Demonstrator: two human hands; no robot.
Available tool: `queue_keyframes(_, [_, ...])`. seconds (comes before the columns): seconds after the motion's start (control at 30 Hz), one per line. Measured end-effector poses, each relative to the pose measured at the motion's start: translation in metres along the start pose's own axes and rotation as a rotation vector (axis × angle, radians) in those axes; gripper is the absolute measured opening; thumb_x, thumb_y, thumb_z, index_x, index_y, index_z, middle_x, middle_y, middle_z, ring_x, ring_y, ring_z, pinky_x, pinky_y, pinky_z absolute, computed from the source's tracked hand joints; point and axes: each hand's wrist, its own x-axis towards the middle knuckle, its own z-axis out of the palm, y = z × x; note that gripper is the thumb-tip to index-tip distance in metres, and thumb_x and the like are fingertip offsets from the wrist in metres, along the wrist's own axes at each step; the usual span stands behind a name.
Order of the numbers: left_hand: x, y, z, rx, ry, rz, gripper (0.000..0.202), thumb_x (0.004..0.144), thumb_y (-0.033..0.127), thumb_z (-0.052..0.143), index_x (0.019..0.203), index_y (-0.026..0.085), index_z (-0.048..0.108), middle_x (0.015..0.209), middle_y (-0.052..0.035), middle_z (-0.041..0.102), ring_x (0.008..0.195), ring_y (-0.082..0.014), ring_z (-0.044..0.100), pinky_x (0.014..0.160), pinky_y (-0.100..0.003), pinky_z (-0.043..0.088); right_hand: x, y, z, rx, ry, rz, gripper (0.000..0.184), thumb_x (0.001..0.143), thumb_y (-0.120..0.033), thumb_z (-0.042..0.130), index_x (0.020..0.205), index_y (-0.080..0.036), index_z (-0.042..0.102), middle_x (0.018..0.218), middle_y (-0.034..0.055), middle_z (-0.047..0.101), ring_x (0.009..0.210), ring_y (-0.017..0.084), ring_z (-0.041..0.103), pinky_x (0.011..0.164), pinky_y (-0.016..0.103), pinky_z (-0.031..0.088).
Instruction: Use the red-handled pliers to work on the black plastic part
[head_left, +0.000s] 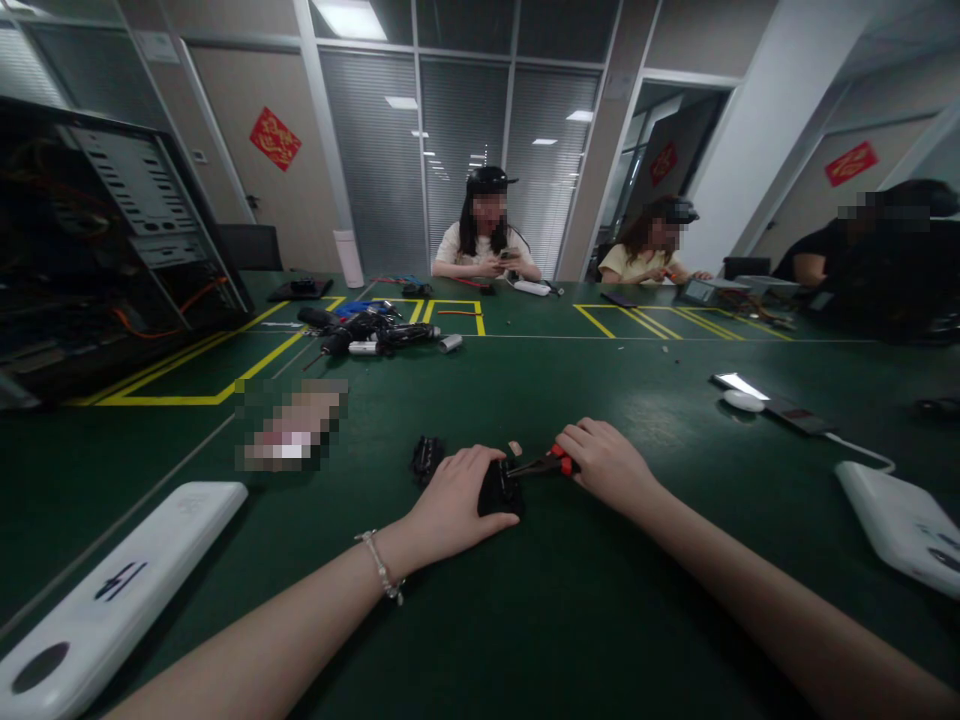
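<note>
On the green table, my left hand [457,503] is closed round a small black part [501,488], thumb on the near side and fingers on the far side. The part's exact kind cannot be made out. My right hand [606,462] grips the red handles of a pair of pliers [559,461]. Their dark jaws point left and reach the black part. Just left of my left hand lies another black piece [427,457] with a ridged look. A small pale scrap [514,448] rests beyond the plier jaws.
A white power bank [124,590] lies at left, another white device [904,525] at right beside a cabled phone [780,405]. Black cables and tools [367,328] are heaped farther back. An open computer case [120,250] stands at far left. Several people sit across the table.
</note>
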Motion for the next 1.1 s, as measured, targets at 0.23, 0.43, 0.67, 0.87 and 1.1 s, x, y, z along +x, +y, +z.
queue_keyframes(0.23, [-0.0003, 0.001, -0.0002, -0.001, 0.005, -0.007, 0.057, 0.065, 0.045, 0.062, 0.113, 0.023, 0.04, 0.113, -0.0065, 0.048, 0.103, -0.0264, 0.046, 0.087, -0.043, 0.036, 0.0013, -0.0012, 0.0001, 0.017, -0.002, 0.001, 0.021, 0.062, -0.01, 0.054, 0.082, -0.016, 0.054, 0.082, 0.0052, 0.057, 0.075, 0.018, 0.046, 0.066, 0.029, 0.035])
queue_keyframes(0.43, [-0.0002, -0.001, 0.0006, -0.016, 0.01, -0.019, 0.062, 0.064, 0.046, 0.063, 0.116, 0.023, 0.038, 0.116, -0.0072, 0.046, 0.107, -0.0271, 0.043, 0.09, -0.045, 0.034, 0.0003, -0.0002, 0.0022, 0.019, 0.018, -0.002, 0.018, 0.064, -0.01, 0.052, 0.081, -0.017, 0.055, 0.082, 0.0054, 0.057, 0.075, 0.017, 0.046, 0.066, 0.029, 0.035])
queue_keyframes(0.67, [0.0011, 0.0003, 0.0, -0.027, 0.005, -0.032, 0.064, 0.059, 0.044, 0.066, 0.114, 0.023, 0.041, 0.115, -0.0077, 0.047, 0.107, -0.0285, 0.042, 0.09, -0.045, 0.034, 0.0007, -0.0004, 0.0028, 0.023, 0.006, 0.001, 0.02, 0.063, -0.012, 0.054, 0.082, -0.017, 0.054, 0.083, 0.0056, 0.056, 0.075, 0.018, 0.045, 0.065, 0.028, 0.034])
queue_keyframes(0.87, [0.0021, -0.0003, 0.0002, -0.046, 0.016, -0.045, 0.063, 0.059, 0.043, 0.067, 0.112, 0.023, 0.042, 0.114, -0.0073, 0.049, 0.106, -0.0282, 0.043, 0.09, -0.045, 0.033, 0.001, -0.0013, 0.0034, 0.025, -0.007, 0.009, 0.019, 0.063, -0.011, 0.054, 0.081, -0.016, 0.054, 0.083, 0.0048, 0.056, 0.075, 0.017, 0.045, 0.066, 0.028, 0.034])
queue_keyframes(1.1, [0.0017, 0.0008, -0.0006, -0.047, 0.025, -0.04, 0.061, 0.059, 0.044, 0.067, 0.112, 0.023, 0.043, 0.112, -0.0059, 0.05, 0.104, -0.027, 0.045, 0.088, -0.044, 0.035, 0.0017, -0.0021, 0.0012, 0.026, -0.022, 0.015, 0.02, 0.063, -0.012, 0.055, 0.082, -0.016, 0.055, 0.084, 0.0048, 0.056, 0.076, 0.018, 0.045, 0.067, 0.028, 0.034])
